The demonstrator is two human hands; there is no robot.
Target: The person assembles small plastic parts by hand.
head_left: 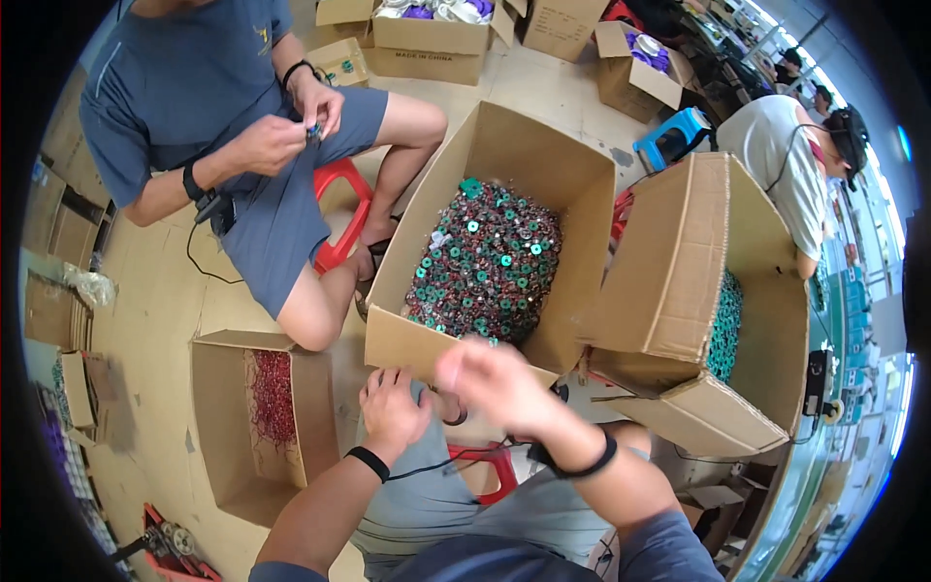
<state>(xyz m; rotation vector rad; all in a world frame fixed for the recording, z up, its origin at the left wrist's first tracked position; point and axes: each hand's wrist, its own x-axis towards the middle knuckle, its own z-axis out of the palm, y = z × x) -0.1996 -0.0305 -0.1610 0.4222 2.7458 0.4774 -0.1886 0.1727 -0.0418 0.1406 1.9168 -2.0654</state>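
Observation:
My left hand (pixel 395 409) is at the near wall of a big cardboard box, above my leg, with its back toward me. Its fingers curl downward, and whatever they hold is hidden beneath them. My right hand (pixel 499 386) is lifted over the box's near right edge and smeared by motion, so its grip cannot be made out. Inside the cardboard box (pixel 572 184) lies a heap of small round parts (pixel 490 257), green discs mixed with dark and reddish pieces. Black bands circle both my wrists, and a dark cable runs between them.
Across from me a seated person (pixel 281 145) handles a small part. A carton of red pieces (pixel 315 427) stands at left, a tall carton of green parts (pixel 669 262) at right. Behind are a blue stool (pixel 674 136), more cartons (pixel 427 63) and another person (pixel 776 145) bending over.

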